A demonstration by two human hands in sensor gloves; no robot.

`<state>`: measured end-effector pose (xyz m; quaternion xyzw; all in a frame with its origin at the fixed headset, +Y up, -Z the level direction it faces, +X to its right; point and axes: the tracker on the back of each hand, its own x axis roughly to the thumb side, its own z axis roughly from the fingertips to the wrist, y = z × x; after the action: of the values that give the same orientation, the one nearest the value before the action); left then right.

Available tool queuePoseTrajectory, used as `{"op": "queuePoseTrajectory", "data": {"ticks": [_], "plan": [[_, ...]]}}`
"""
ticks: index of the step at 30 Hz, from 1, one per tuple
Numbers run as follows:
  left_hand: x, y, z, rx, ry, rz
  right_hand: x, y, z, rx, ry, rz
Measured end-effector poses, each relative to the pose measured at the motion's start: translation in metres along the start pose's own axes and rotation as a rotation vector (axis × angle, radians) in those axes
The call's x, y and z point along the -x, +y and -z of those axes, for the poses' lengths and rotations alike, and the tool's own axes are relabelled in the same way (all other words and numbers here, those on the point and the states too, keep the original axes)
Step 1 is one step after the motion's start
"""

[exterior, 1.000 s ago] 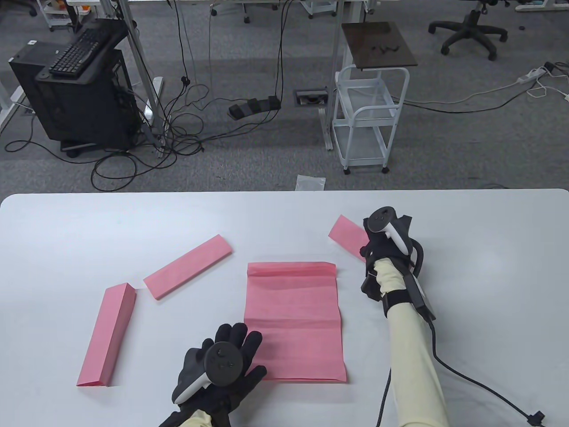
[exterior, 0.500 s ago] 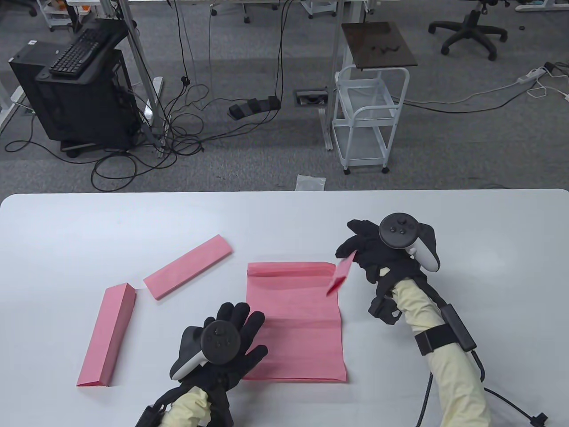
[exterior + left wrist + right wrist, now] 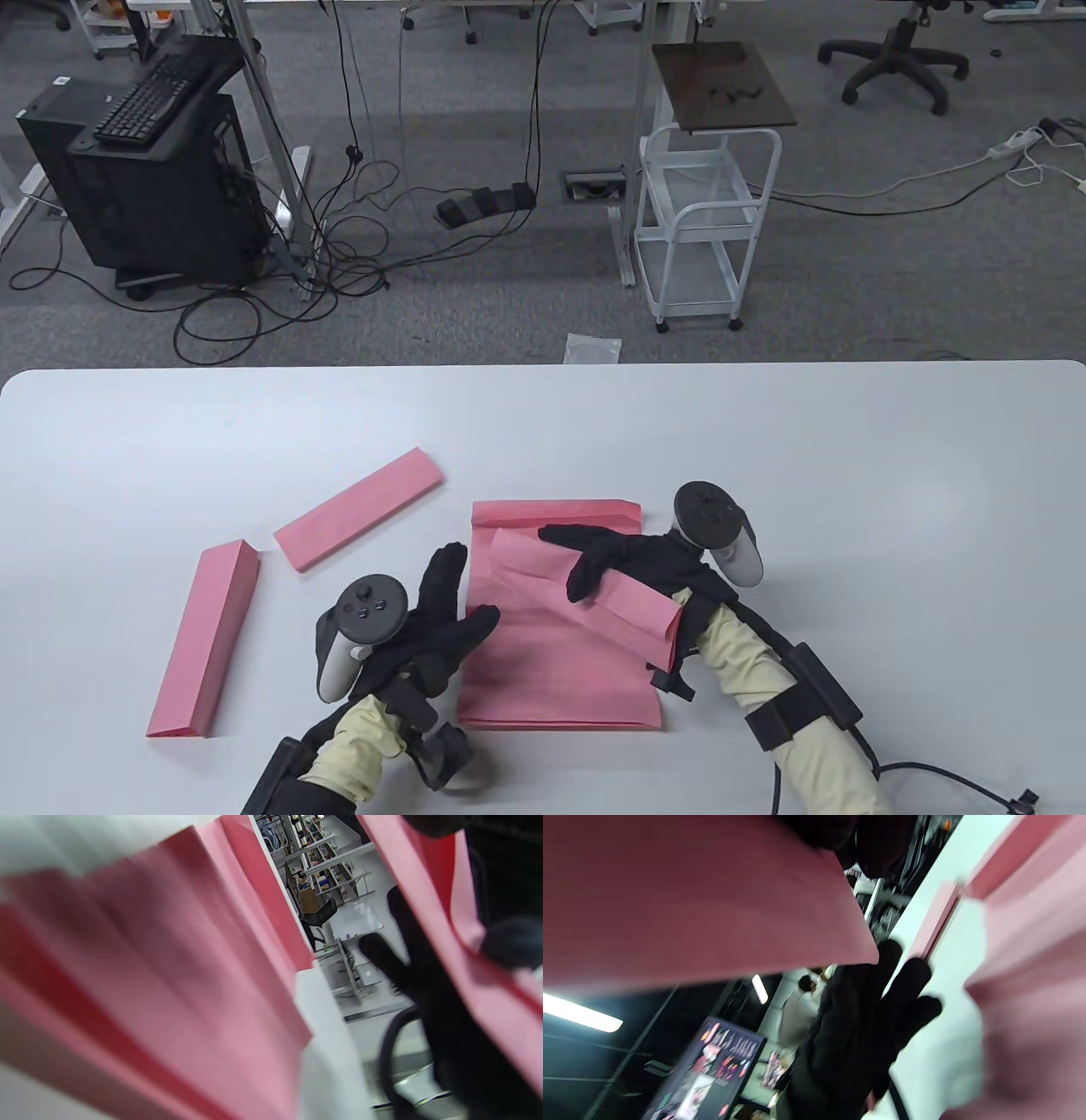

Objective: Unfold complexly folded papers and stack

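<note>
The wide white table [image 3: 764, 424] carries everything, and near its front edge lies the large unfolded pink paper sheet [image 3: 551, 679], flat and creased, with a narrow flap folded over along its far edge. Over that sheet my right hand [image 3: 628, 564], in its black sensor glove, grips a long folded pink paper strip [image 3: 585, 590] that runs slantwise across the sheet's upper half, one end poking out below my wrist; my fingers [image 3: 564, 536] stretch over it toward the left. In the right wrist view the strip [image 3: 691, 899] fills the top, with my gloved fingers clamped on its edge. My left hand [image 3: 428, 624] is spread loose, gripping nothing, its fingertips resting at the sheet's left edge. To the left lie two more folded pink strips: one long strip [image 3: 204, 641] nearly upright in the table view, and a second slanted strip [image 3: 361, 508] just beyond it, their near corners close but apart.
</note>
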<state>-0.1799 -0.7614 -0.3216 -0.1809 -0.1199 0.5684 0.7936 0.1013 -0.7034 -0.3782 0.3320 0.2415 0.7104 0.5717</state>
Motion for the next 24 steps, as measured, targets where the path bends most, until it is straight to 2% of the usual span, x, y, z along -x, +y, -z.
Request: {"op": "queuePoseTrajectory", "data": {"ticks": [4,8,9,11,13,14,15,17,19,22,24], "plan": [[-0.001,-0.001,0.003,0.044,-0.005,-0.095,0.004,0.01,0.004,-0.083,0.005,0.036],[0.002,-0.002,-0.002,-0.12,0.017,-0.225,0.013,0.007,0.002,-0.08,0.048,0.087],[0.002,-0.001,-0.003,-0.122,0.015,-0.243,0.016,0.004,0.0,-0.07,0.054,0.099],[0.002,0.006,-0.009,-0.182,0.016,-0.242,0.024,-0.008,-0.011,0.008,0.082,0.165],[0.005,0.016,-0.015,-0.304,0.044,-0.242,0.038,-0.027,-0.029,0.19,0.09,0.32],[0.006,0.019,-0.017,-0.331,0.055,-0.241,0.042,-0.032,-0.036,0.242,0.063,0.396],[0.008,0.023,-0.019,-0.357,0.067,-0.24,0.045,-0.035,-0.044,0.285,-0.002,0.508],[0.01,0.025,-0.021,-0.369,0.08,-0.227,0.045,-0.037,-0.052,0.276,-0.032,0.577],[0.011,0.024,-0.02,-0.367,0.084,-0.209,0.042,-0.033,-0.057,0.252,0.045,0.384],[0.011,0.02,-0.019,-0.344,0.079,-0.198,0.033,-0.027,-0.053,0.243,0.184,-0.063],[0.011,0.018,-0.019,-0.32,0.073,-0.201,0.029,-0.025,-0.049,0.272,0.208,-0.25]]}}
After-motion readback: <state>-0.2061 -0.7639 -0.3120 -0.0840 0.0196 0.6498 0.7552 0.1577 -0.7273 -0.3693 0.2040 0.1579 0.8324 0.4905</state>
